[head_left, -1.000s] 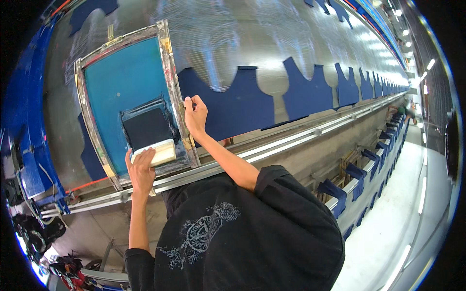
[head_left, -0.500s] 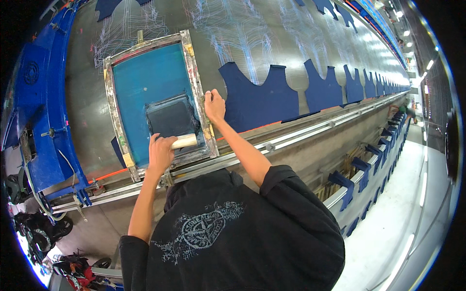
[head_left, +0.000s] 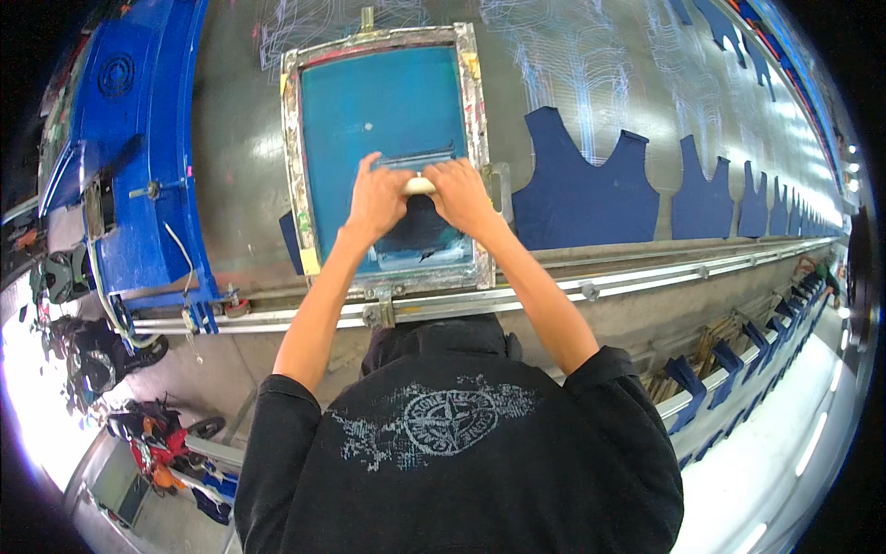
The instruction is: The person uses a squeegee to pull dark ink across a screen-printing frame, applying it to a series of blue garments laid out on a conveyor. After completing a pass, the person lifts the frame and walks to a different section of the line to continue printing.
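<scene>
A screen-printing frame [head_left: 476,120] with a worn, paint-stained rim lies flat on the long table. Its mesh [head_left: 383,102] is teal, with a dark rectangular patch toward the near end, partly hidden by my arms and hands. Over that patch, both hands grip a pale squeegee [head_left: 420,186] from above. My left hand [head_left: 377,198] is closed on its left end, thumb side raised, and my right hand [head_left: 464,194] wraps its right end. The squeegee's blade is hidden under my hands. A corner of navy fabric [head_left: 290,242] sticks out beneath the frame's left side.
Navy cut garment pieces [head_left: 591,203] lie in a row to the right along the table. A metal rail [head_left: 554,294] runs along its near edge. Blue machinery [head_left: 148,185] stands at the left. Navy pieces [head_left: 683,383] hang over a rack at the lower right; motorbikes [head_left: 152,434] stand lower left.
My right hand has left the frame's right edge and joined my left on the squeegee. The squeegee has moved toward the far side of the dark patch. The whole view has shifted.
</scene>
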